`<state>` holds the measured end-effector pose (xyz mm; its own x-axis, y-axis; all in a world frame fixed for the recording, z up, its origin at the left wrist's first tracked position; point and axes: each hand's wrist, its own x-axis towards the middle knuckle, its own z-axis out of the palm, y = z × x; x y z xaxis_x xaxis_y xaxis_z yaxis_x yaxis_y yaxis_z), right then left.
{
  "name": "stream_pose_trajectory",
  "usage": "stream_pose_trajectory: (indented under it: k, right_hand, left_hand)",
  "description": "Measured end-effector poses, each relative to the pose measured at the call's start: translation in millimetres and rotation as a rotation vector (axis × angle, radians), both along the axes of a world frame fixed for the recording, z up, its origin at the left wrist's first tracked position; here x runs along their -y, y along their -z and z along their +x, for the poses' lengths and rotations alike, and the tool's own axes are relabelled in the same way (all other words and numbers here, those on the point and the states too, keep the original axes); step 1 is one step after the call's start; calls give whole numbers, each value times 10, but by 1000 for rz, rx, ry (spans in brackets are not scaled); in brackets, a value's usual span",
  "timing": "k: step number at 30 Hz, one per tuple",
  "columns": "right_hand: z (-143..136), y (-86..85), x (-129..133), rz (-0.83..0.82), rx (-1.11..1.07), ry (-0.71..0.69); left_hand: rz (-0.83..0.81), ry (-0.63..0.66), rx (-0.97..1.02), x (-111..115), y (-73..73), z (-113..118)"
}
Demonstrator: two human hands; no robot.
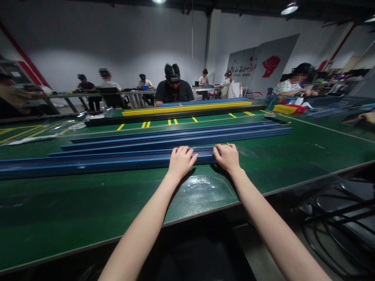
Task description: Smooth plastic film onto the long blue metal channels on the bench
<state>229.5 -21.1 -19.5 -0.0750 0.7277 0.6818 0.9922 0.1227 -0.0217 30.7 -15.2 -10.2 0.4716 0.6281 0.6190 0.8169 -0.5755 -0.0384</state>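
A long blue channel-shaped rail (pixel 88 163) lies nearest to me on the green table (pixel 117 203), running out of view at the left. My left hand (pixel 181 160) is closed over it, fingers across the far edge and thumb pointing right along it. At the rail's right end, my right hand (pixel 228 157) is closed round the tip, with its fingers curled. A tiny pale tip shows above the right-hand fingers, too small to name. Just beyond, more blue rails (pixel 175 137) lie side by side, roughly parallel to the near one.
Farther back lie a yellow rail (pixel 187 108) and a black rail (pixel 164 118). A dark phone-like slab (pixel 277 121) and a red and yellow tray (pixel 288 109) are at the right. Across the table sits a person in black (pixel 175 89). Black chairs (pixel 345 218) stand at the lower right.
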Motion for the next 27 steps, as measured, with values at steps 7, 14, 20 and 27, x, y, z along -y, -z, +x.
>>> stream_pose_trajectory:
  k: [7, 14, 20, 27]
  right_hand:
    - [-47, 2, -9, -48, 13, -198]
    - [59, -2, -19, 31, -78, 28]
    - [93, 5, -19, 57, -66, 173]
    - [33, -2, -1, 2, -5, 68]
  left_hand:
    - [-31, 97, -67, 5, 41, 31]
    - [-36, 37, 4, 16, -5, 19]
    - [6, -155, 83, 10, -27, 6]
    - [-13, -49, 40, 24, -14, 5]
